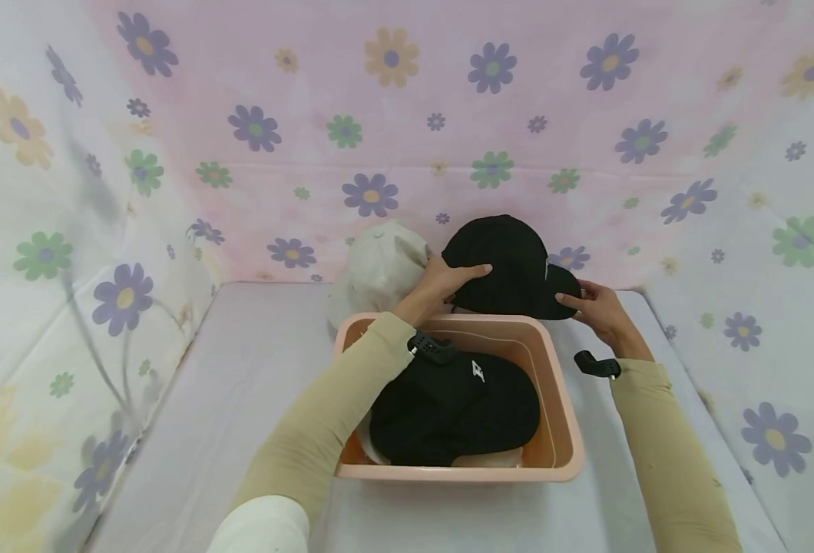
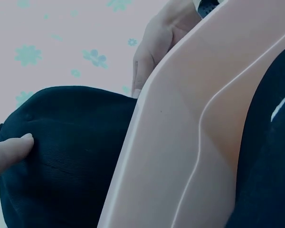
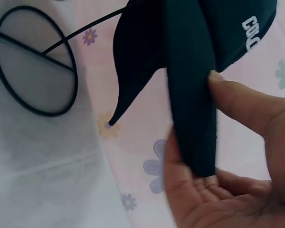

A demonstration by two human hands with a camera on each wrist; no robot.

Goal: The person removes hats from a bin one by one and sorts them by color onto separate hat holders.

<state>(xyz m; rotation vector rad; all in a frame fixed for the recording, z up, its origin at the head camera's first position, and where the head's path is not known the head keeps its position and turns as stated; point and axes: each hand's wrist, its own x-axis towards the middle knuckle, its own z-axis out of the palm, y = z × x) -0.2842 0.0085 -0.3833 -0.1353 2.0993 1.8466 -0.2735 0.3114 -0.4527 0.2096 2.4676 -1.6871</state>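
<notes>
I've got both hands on the black cap (image 1: 511, 265), held up just behind the far rim of the pink tub (image 1: 564, 430) and in front of the flowered backdrop (image 1: 448, 115); my left hand (image 1: 445, 280) lies over the crown, fingers spread across the fabric, and the left wrist view shows a fingertip (image 2: 14, 149) pressing into the dark cloth right beside the tub wall; my right hand (image 1: 600, 307) has the brim (image 3: 192, 95), thumb on one face and fingers under the edge, a clear pinch in the right wrist view; white lettering (image 3: 251, 31) shows on the cap there; inside the tub lies a second black cap (image 1: 455, 411) with a small white logo; a beige cap (image 1: 379, 269) sits on the bench (image 1: 241, 399) just left of my left hand, behind the tub.
</notes>
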